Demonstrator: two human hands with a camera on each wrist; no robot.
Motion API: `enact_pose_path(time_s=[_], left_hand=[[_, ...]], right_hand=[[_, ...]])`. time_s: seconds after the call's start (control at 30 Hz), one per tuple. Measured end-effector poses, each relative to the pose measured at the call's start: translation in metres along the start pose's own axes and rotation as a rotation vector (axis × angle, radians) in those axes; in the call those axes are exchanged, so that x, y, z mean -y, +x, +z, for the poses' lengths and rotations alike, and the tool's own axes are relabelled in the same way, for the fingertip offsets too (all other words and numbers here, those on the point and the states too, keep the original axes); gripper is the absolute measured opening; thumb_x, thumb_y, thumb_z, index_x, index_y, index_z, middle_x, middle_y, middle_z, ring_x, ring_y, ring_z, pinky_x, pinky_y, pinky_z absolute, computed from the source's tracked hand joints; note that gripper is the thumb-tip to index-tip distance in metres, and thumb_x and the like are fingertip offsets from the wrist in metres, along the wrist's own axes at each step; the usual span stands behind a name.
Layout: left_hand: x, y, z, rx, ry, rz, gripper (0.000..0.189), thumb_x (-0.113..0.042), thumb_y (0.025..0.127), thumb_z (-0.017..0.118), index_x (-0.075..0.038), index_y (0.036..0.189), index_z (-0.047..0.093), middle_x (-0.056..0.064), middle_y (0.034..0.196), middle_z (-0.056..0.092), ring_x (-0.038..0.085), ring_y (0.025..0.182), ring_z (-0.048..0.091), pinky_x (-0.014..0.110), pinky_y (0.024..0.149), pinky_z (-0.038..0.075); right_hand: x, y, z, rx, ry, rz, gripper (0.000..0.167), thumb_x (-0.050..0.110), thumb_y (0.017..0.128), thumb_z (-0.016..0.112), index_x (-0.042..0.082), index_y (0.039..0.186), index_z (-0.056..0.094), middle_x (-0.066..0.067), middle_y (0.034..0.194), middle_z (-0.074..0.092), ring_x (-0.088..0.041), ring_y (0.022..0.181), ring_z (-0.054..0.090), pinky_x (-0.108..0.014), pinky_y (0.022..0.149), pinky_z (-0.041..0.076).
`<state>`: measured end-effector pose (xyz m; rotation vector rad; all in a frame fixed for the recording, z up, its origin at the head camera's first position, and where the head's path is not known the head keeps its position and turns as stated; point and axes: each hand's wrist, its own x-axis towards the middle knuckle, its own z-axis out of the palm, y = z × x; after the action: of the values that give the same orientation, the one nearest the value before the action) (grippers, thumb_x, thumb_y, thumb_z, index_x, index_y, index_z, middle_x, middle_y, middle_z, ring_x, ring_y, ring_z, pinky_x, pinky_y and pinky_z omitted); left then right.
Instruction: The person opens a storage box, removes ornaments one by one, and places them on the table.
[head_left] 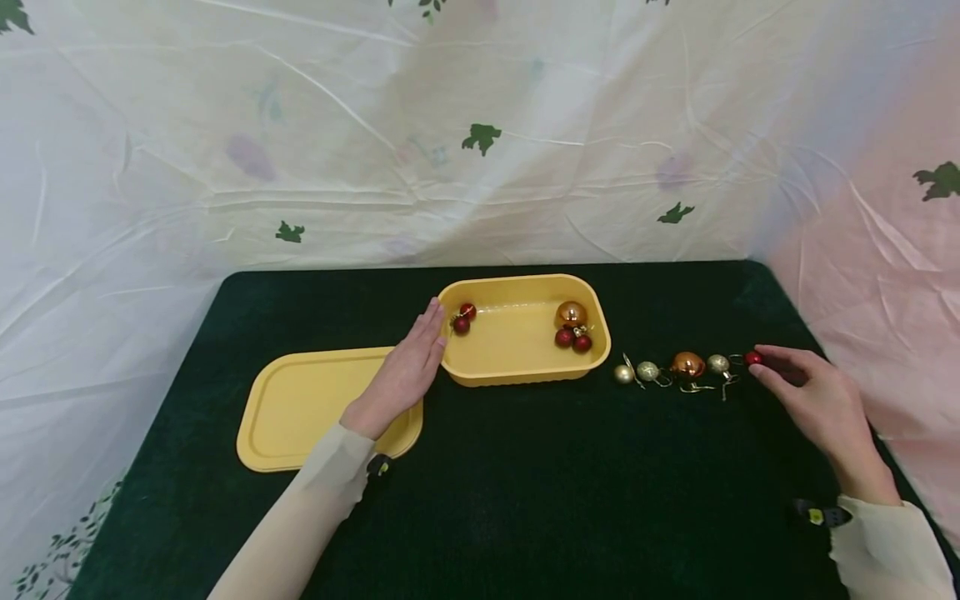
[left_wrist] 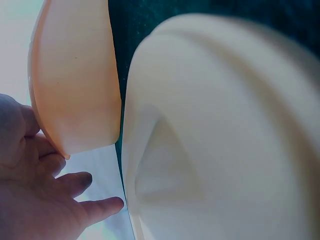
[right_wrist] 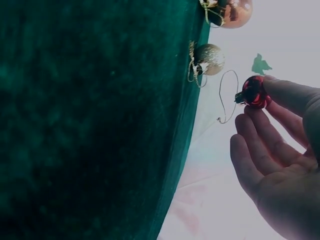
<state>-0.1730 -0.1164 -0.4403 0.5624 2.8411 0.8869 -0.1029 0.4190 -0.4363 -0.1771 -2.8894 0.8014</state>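
My right hand (head_left: 821, 404) pinches a small shiny red bauble (right_wrist: 255, 92) between thumb and fingertips; a thin string loop hangs off its cap. It is at the right end of a row with a gold bauble (head_left: 717, 364), a larger copper bauble (head_left: 687, 366) and two more small gold ones. My left hand (head_left: 405, 362), fingers straight, rests against the left end of the yellow container (head_left: 517, 372). Inside that container, two small red baubles (head_left: 462, 320) lie at the left, and a copper bauble (head_left: 572, 314) with two dark red ones (head_left: 573, 340) at the right.
A flat yellow lid (head_left: 300, 408) lies left of the container, partly under my left forearm. Dark green cloth (head_left: 525, 500) covers the table. Pale fabric (head_left: 480, 192) with leaf prints hangs behind it and at both sides.
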Motion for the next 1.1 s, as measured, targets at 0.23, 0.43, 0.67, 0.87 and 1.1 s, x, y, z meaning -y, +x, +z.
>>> enact_pose_path(time_s=[0.23,0.43,0.67,0.87,1.1], left_hand=[[0.001,0.0,0.0,0.0,-0.004,0.001,0.059,-0.033,0.115,0.032,-0.011,0.167,0.015,0.003,0.175,0.005,0.025,0.159,0.012,0.047,0.127,0.018],[0.001,-0.001,0.0,-0.007,0.0,0.007,0.059,-0.033,0.115,0.032,-0.011,0.167,0.016,0.005,0.175,0.007,0.028,0.159,0.014,0.048,0.127,0.018],[0.001,0.0,0.0,-0.006,0.003,0.008,0.059,-0.033,0.115,0.032,-0.011,0.167,0.015,0.003,0.174,0.005,0.027,0.159,0.013,0.048,0.127,0.018],[0.001,0.0,0.0,-0.005,-0.002,0.018,0.059,-0.032,0.115,0.032,-0.011,0.167,0.015,0.004,0.175,0.006,0.027,0.159,0.013,0.048,0.127,0.018],[0.0,-0.001,0.0,-0.002,-0.008,0.011,0.059,-0.033,0.115,0.032,-0.012,0.167,0.013,0.004,0.175,0.004,0.028,0.159,0.012,0.049,0.127,0.018]], right_hand=[[-0.006,0.008,0.002,0.033,-0.012,-0.033,0.045,0.035,0.105,0.063,0.001,0.135,0.064,-0.027,0.127,0.064,-0.041,0.109,0.06,-0.02,0.072,0.039],[-0.011,0.014,0.005,0.07,-0.028,-0.039,0.044,0.033,0.105,0.063,-0.001,0.133,0.063,-0.03,0.127,0.063,-0.046,0.11,0.06,-0.027,0.073,0.042],[-0.016,0.017,0.007,0.082,-0.059,-0.065,0.041,0.031,0.105,0.063,-0.001,0.13,0.065,-0.032,0.124,0.064,-0.046,0.107,0.062,-0.041,0.075,0.046],[-0.021,0.018,0.008,0.091,-0.076,-0.074,0.042,0.032,0.105,0.062,-0.002,0.13,0.065,-0.032,0.123,0.066,-0.047,0.106,0.064,-0.046,0.075,0.048],[-0.025,0.02,0.009,0.092,-0.075,-0.083,0.041,0.031,0.104,0.064,-0.002,0.129,0.065,-0.031,0.12,0.068,-0.047,0.106,0.065,-0.04,0.074,0.047]])
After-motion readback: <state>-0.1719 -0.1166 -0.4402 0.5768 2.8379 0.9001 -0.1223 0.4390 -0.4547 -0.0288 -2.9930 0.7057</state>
